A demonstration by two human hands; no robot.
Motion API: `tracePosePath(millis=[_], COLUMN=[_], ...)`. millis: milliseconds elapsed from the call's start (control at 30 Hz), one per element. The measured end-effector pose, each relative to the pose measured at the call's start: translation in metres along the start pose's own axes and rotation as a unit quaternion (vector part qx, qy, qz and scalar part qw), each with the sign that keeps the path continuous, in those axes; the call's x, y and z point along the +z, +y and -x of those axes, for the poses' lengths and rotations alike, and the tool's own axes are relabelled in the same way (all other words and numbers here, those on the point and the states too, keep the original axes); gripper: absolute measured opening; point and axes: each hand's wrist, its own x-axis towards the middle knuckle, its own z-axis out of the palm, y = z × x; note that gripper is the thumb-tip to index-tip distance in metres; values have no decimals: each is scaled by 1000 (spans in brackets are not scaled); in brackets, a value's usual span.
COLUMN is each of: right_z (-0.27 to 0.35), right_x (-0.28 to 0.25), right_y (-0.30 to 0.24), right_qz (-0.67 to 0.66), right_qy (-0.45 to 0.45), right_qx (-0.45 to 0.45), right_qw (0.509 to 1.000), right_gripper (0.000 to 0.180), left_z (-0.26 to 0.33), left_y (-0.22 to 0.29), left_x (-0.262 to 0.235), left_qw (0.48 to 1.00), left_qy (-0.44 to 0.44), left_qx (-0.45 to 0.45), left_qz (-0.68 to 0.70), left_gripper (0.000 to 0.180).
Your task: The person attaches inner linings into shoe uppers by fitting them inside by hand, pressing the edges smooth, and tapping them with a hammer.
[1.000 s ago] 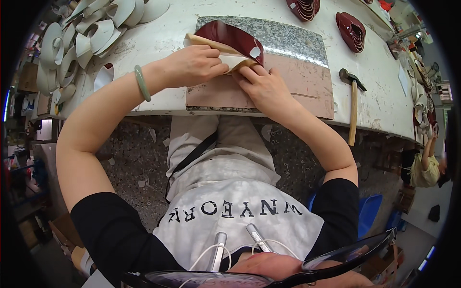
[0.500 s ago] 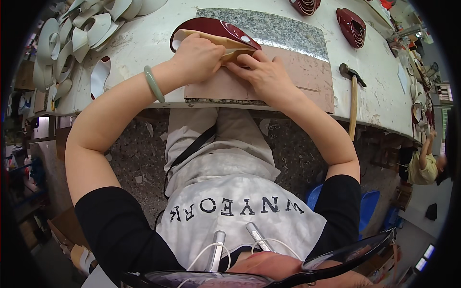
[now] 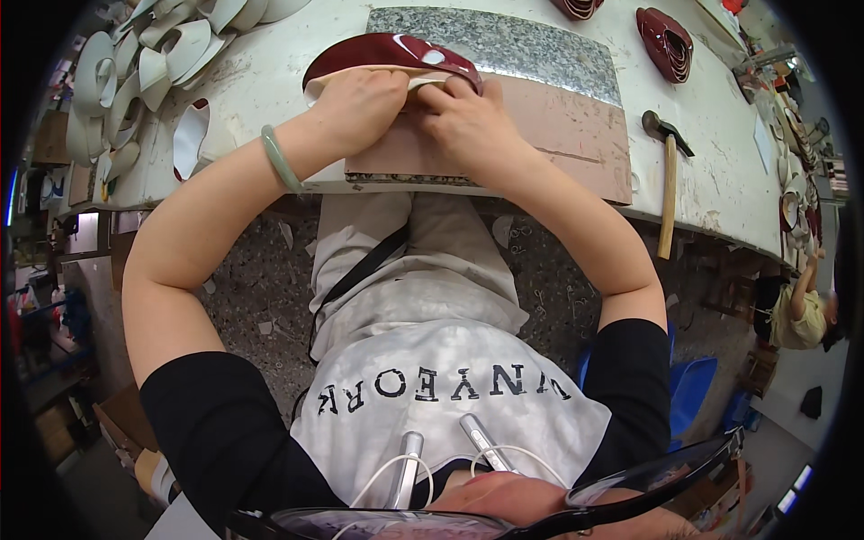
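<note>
Moved left over the board (image 3: pixel 549 126), the red piece (image 3: pixel 369 56) is pinched by the left hand (image 3: pixel 362 106) and right hand (image 3: pixel 470 124), fingers bent.

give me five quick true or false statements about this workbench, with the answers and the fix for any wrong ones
1. The left hand and the right hand are both on the glossy dark red piece. True.
2. The hammer lies to the left of the granite slab. False: it lies to the slab's right.
3. The green bangle is on the left arm, near the wrist. True.
4. The person's sleeves are white. False: they are black.
5. A heap of pale curved pieces lies on the left part of the table. True.
</note>
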Motion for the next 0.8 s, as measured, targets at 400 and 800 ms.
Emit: tracePosePath(millis=[400,800], right_z=[13,44], right_x=[-4,-32], right_y=[18,51], right_qz=[34,79], right_qy=[81,-76], right_qx=[13,39], right_qw=[996,993], right_gripper=[4,12], left_z=[-16,-39], left_y=[13,53], left_x=[0,5], left_qw=[973,972], left_qy=[149,55], left_qx=[164,212], left_qz=[-64,-84], left_gripper=[11,9])
